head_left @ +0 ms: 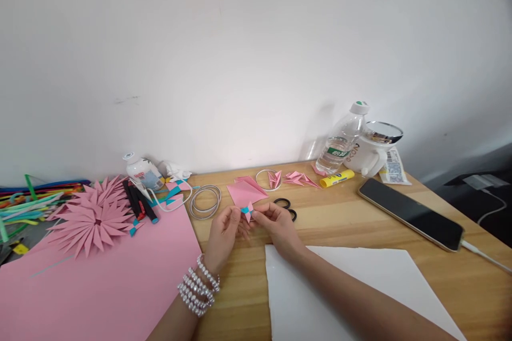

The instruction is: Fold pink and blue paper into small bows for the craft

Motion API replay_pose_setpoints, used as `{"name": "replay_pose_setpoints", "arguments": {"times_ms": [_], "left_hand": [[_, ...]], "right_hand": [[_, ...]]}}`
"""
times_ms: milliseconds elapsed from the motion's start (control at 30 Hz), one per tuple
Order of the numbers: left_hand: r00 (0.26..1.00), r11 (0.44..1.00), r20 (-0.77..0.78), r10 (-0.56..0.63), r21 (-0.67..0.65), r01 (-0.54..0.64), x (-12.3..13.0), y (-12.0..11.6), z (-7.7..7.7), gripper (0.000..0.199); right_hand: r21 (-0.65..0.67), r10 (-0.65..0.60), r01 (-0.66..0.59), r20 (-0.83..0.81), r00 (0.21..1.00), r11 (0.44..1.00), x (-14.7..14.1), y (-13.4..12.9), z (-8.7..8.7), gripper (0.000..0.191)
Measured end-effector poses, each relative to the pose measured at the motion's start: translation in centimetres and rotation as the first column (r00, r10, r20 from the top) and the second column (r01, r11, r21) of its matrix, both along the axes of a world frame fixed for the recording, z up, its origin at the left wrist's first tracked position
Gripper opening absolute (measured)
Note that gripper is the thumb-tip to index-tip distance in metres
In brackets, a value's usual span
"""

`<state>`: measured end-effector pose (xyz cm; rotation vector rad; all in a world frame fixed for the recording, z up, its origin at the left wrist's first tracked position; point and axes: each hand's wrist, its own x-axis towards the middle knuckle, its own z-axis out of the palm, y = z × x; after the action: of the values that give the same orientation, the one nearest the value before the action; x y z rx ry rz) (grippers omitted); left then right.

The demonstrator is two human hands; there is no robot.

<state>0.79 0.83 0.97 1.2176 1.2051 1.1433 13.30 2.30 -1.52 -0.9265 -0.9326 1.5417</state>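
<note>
The table (360, 224) is carrying everything, pushed against a plain wall, and the stock is lying in a ring round a bare patch of wood where the hands are working. A pink sheet (100, 287) is covering the near left corner, flat and within reach, likely as raw material. A white sheet (360, 282) is lying under the right forearm, perhaps serving as a clean pad. On the pink sheet's far edge a pink flower (94, 218) of folded points is resting, set aside from the working spot. A phone (412, 213) is lying at the right, its cable running off the table edge, screen up. Behind it a bottle (340, 141) and a mug (370, 154) are standing near the wall, out of the way of the paper. Wire rings (205, 201) are sitting left of centre, and a glue stick (337, 178) is lying on its side just in front of the bottle. Scissors (288, 208) are showing just behind the right hand, close enough to pick up quickly.

The left hand (224, 234), with bead bracelets on its wrist, and the right hand (280, 226) are meeting over the bare wood. Both sets of fingers are pinching a small pink and blue piece (247, 211) from either side, holding it slightly above the table, so it is being steadied at two ends while the folds are being handled.
</note>
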Motion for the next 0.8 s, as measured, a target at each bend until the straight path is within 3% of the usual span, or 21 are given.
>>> {"name": "replay_pose_setpoints", "arguments": {"times_ms": [200,333,467,533,600,633,700,733,800], "left_hand": [[0.999,1.000,-0.048,0.008,0.021,-0.007,0.0,0.0,0.5,0.020],[0.996,1.000,-0.087,-0.007,-0.019,0.006,-0.3,0.0,0.6,0.020],[0.997,0.997,-0.032,-0.066,-0.054,0.064,-0.4,0.0,0.3,0.019],[0.997,0.996,0.017,-0.082,-0.043,0.082,-0.4,-0.1,0.0,0.019],[0.995,0.995,0.040,-0.096,-0.011,0.096,-0.3,-0.3,-0.1,0.018],[0.996,0.996,0.020,-0.087,0.015,0.087,-0.2,-0.5,-0.2,0.018],[0.994,0.993,-0.102,-0.024,0.113,0.035,-0.2,-0.8,-0.4,0.016],[0.984,0.984,-0.179,0.023,0.179,0.009,-0.2,-0.9,-0.5,0.015],[0.955,0.957,-0.282,0.089,0.290,-0.003,-0.2,-1.0,-0.6,0.013]], "right_hand": [[0.060,0.068,-0.069,0.016,0.998,0.996,0.3,0.0,0.0,0.024],[0.128,0.050,-0.072,0.168,0.984,0.989,0.4,0.2,-0.3,0.026],[0.221,-0.006,-0.068,0.318,0.948,0.973,0.5,-0.1,-0.3,0.026],[0.360,-0.081,-0.067,0.380,0.921,0.930,0.6,-0.5,0.0,0.023],[0.523,-0.190,-0.066,0.422,0.886,0.850,0.7,-0.8,0.4,0.022],[0.545,-0.203,-0.068,0.422,0.884,0.835,0.8,-0.8,0.5,0.022],[0.462,-0.101,-0.103,0.395,0.913,0.881,0.9,-0.5,0.6,0.024],[0.362,0.013,-0.150,0.353,0.936,0.920,0.9,-0.3,0.5,0.026],[0.214,0.240,-0.295,0.247,0.939,0.931,1.0,0.1,0.3,0.031]]}}
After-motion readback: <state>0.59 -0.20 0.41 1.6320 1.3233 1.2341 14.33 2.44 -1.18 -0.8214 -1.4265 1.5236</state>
